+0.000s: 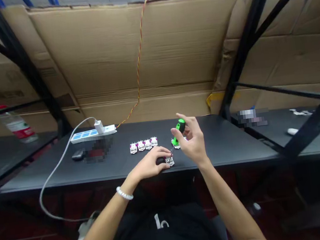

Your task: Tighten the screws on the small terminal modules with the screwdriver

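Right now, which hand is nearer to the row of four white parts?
Left. The left hand is in front of the row; the right hand is farther off, to its right.

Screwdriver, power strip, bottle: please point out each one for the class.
Screwdriver [181,126]: head view, on its handle.
Power strip [92,133]: head view, on its socket face.
Bottle [21,128]: head view, on its label.
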`<state>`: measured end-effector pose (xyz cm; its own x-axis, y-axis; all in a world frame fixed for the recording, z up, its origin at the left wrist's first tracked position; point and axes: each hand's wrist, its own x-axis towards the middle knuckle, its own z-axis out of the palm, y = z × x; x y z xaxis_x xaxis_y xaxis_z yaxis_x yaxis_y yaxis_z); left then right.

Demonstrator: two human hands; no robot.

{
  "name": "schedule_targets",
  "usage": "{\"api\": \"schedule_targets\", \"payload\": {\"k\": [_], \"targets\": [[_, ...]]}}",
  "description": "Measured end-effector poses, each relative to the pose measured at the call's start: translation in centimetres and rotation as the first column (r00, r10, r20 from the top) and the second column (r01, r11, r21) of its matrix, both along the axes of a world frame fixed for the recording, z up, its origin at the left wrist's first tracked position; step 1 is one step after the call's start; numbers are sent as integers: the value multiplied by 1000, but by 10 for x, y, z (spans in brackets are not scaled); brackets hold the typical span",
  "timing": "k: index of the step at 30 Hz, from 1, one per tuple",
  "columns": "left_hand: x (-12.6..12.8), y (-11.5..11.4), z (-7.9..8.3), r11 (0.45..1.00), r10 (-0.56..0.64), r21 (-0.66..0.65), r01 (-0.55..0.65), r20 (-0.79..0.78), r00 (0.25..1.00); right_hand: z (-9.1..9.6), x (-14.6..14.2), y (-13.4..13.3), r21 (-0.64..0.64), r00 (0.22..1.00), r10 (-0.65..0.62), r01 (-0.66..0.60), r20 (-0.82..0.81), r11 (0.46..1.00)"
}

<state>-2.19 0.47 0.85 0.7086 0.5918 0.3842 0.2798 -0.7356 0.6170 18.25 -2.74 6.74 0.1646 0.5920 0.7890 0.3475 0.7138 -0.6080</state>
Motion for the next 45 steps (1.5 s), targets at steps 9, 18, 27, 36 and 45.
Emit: {"api": "schedule_targets", "payload": {"k": [9,18,27,36,45], "targets": [[2,-2,1,996,33,79,-33,3,999,-1,-4,-6,-31,978,200,-199,58,980],[4,2,-5,997,31,70,-33,23,999,4,9,-6,-48,939,336,-333,70,942],[4,0,-4,989,14,145,-14,0,1000,5,12,-3,112,996,-32,22,82,993],[6,-4,0,984,50,169,-47,-11,999,11,8,-17,17,990,63,-65,125,998],[6,-1,-2,989,43,145,-41,-10,999,12,14,-17,-60,984,138,-132,112,990]]}}
